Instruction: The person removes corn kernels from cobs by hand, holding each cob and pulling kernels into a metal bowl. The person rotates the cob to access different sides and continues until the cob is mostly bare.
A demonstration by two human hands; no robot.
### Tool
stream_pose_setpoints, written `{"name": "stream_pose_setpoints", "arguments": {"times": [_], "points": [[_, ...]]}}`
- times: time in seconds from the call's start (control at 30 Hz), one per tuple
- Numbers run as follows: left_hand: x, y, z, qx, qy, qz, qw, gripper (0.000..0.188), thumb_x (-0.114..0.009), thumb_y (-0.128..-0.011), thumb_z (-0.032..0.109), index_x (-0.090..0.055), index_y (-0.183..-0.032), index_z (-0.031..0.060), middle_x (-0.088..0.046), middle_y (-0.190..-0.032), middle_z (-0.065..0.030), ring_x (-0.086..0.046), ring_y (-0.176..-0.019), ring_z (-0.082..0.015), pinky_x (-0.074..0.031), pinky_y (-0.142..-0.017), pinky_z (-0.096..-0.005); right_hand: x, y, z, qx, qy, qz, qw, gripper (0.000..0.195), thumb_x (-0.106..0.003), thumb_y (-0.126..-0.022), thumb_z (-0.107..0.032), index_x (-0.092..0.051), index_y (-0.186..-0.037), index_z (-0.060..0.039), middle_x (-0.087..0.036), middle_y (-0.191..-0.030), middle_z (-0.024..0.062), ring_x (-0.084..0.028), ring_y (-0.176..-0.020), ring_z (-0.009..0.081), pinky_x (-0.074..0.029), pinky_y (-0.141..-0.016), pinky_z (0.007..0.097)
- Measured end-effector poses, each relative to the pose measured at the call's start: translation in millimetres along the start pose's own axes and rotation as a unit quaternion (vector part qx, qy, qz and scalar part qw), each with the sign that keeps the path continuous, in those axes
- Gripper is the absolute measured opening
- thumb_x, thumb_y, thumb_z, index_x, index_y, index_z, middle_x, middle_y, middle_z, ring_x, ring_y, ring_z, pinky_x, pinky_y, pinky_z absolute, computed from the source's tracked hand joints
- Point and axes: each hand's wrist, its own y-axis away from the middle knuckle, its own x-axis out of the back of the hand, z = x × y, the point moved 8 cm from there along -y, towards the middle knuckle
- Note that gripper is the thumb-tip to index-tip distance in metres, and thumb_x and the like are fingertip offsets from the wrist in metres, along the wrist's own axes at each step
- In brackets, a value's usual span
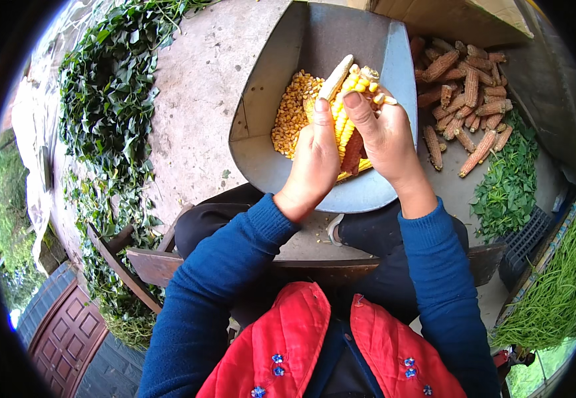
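Both hands meet over a grey metal scoop-shaped container (367, 198). My left hand (316, 154) grips an ear of yellow corn (342, 122) from the left, its thumb pointing up along it. My right hand (387, 132) holds the same ear from the right, thumb pressed near its upper end, where kernels are partly stripped. A pale, slender cob (336, 78) stands up just above my left thumb; what holds it is hidden. Loose corn kernels (290, 117) are heaped in the container. Beneath the hands lie a reddish cob (352, 153) and part of another yellow ear (362, 166).
Bare corncobs (472, 89) are piled on the floor at right, below a cardboard box (457, 20). Cut greens (506, 184), a dark plastic crate (524, 239) and a tray of green stems (561, 283) lie nearer. Leafy vines (109, 94) spread at left; a wooden bench (153, 266) is beneath me.
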Motion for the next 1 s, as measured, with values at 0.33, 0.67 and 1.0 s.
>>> {"name": "stream_pose_setpoints", "arguments": {"times": [0.33,0.67,1.0], "points": [[6.4,-0.6,-5.7,0.073,0.071,-0.019,0.995,0.056,-0.025,-0.098,0.049,-0.056,-0.106,0.0036,-0.061,-0.079,-0.007,-0.058,-0.058,-0.0136,-0.048,-0.048,-0.0249,-12.1,3.9,3.9,-0.015,-0.032,-0.047,0.998,0.051,-0.06,-0.088,-0.039,-0.048,-0.114,0.004,-0.062,-0.095,0.0101,-0.059,-0.09,0.0158,-0.048,-0.078,0.0281],[13.0,-7.9,5.7,0.095,0.064,-0.017,0.993,0.055,-0.03,-0.098,0.047,-0.055,-0.114,0.0012,-0.064,-0.089,-0.0087,-0.063,-0.07,-0.0151,-0.051,-0.059,-0.0258,-11.3,4.8,1.2,-0.131,-0.183,-0.11,0.968,0.039,-0.06,-0.09,-0.026,-0.048,-0.115,0.0015,-0.059,-0.103,0.0058,-0.056,-0.092,0.0094,-0.046,-0.082,0.0239],[13.9,-10.5,18.1,0.143,0.098,-0.003,0.985,0.057,-0.037,-0.095,0.052,-0.057,-0.107,0.0001,-0.064,-0.076,-0.0098,-0.059,-0.056,-0.0146,-0.047,-0.047,-0.0256,-2.0,-5.5,-7.3,-0.08,-0.182,-0.07,0.978,0.046,-0.058,-0.09,-0.038,-0.05,-0.113,0.0007,-0.06,-0.099,0.0053,-0.058,-0.091,0.0087,-0.048,-0.078,0.0222]]}}
